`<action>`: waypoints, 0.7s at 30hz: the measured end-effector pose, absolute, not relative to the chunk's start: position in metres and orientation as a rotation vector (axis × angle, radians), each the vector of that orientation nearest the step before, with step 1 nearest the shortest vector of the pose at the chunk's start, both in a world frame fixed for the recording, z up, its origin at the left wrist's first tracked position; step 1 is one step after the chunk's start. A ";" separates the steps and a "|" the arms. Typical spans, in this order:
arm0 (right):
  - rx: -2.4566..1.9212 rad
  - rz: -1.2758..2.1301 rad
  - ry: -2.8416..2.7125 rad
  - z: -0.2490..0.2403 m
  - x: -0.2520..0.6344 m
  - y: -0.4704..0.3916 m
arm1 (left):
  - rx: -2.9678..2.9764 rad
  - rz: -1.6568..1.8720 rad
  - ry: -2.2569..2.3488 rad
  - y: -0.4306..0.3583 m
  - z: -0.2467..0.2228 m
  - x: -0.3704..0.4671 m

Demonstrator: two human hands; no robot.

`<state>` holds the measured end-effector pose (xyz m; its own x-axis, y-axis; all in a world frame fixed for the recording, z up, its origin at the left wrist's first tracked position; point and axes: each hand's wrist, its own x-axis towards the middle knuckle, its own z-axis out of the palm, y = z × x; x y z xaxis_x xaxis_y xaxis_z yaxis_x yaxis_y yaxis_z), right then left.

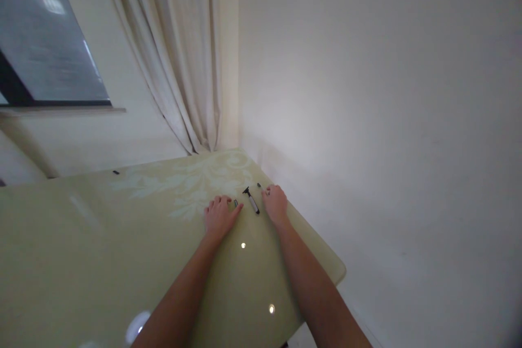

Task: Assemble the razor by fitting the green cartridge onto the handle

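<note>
On the pale green tabletop [163, 261], a razor [253, 204] with a black head and grey handle lies between my two hands. My left hand [219, 215] rests on the table left of it, fingers apart. Between its thumb and index finger is a small dark item [235, 203], too small to name; whether the thumb touches it I cannot tell. My right hand [276, 204], right of the razor, has its fingers closed on a slim pale stick [263, 189] with a dark end pointing away from me. The rest of the stick is hidden by the fingers.
A small black object [116, 172] lies near the table's far left edge. The white wall [367, 119] runs close along the table's right side. Beige curtains [183, 54] hang behind the far corner, beside a window [53, 38]. Lights reflect in the glossy tabletop.
</note>
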<state>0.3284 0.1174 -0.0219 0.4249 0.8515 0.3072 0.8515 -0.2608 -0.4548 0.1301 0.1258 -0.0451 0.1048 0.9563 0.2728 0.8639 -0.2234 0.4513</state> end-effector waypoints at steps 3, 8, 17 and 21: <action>-2.046 -0.029 -1.498 -0.016 0.310 0.113 | 2.174 0.749 1.876 0.128 -0.044 0.133; -1.873 -0.081 -1.748 -0.017 0.275 0.104 | 2.157 0.698 1.915 0.133 -0.039 0.136; -1.916 0.023 -1.759 -0.037 0.279 0.111 | 2.257 0.455 1.885 0.121 -0.023 0.074; -1.848 0.096 -1.755 -0.036 0.282 0.115 | 2.152 0.366 2.031 0.099 -0.017 -0.002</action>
